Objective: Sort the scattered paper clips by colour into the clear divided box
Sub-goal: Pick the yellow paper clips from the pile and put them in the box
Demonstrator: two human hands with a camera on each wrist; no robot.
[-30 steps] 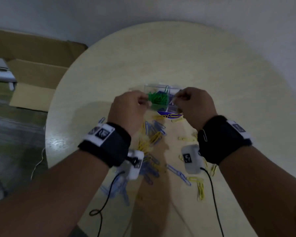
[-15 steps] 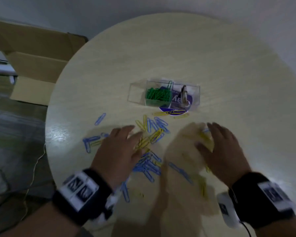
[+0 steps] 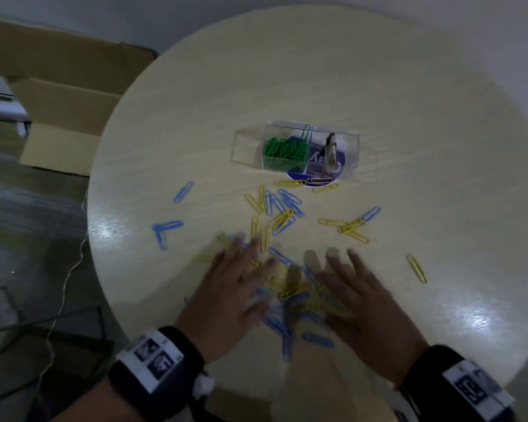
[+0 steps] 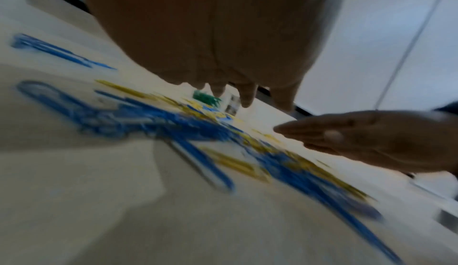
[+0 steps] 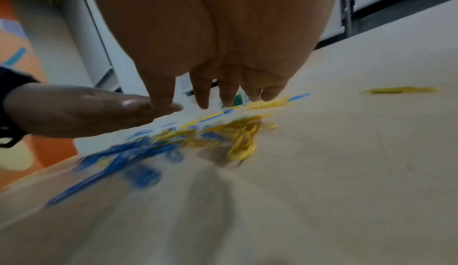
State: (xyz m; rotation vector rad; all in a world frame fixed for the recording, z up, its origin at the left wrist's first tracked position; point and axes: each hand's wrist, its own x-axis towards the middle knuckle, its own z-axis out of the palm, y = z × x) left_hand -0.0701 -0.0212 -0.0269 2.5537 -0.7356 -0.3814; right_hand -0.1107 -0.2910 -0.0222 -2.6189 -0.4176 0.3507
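Nearest the person, both hands lie flat and spread on the worktop [image 3: 378, 123], holding nothing: the left hand [image 3: 229, 296] and the right hand [image 3: 363, 303] flank a mixed heap of blue clips [image 3: 317, 341] and yellow clips [image 3: 293, 292], fingers straight, palms low over the surface. Both are blurred, and the wrist views show the heap smeared between them, so I judge this to be a gathering step, raking the loose clips together, not a pick. Beyond the fingertips more blue and yellow ones are strewn singly and in small tangles towards the box [image 3: 296, 150], with a few strays well off to the left and right. The box stands farther out near the middle of the worktop; its middle compartment holds the green clips [image 3: 284, 150], the left one looks bare, and the right one shows only a printed label. Green seems done; blue and yellow remain. The next move calls for splitting the heap by colour and pinching up one colour without dragging the other along, since the clips overlap and may hook together.
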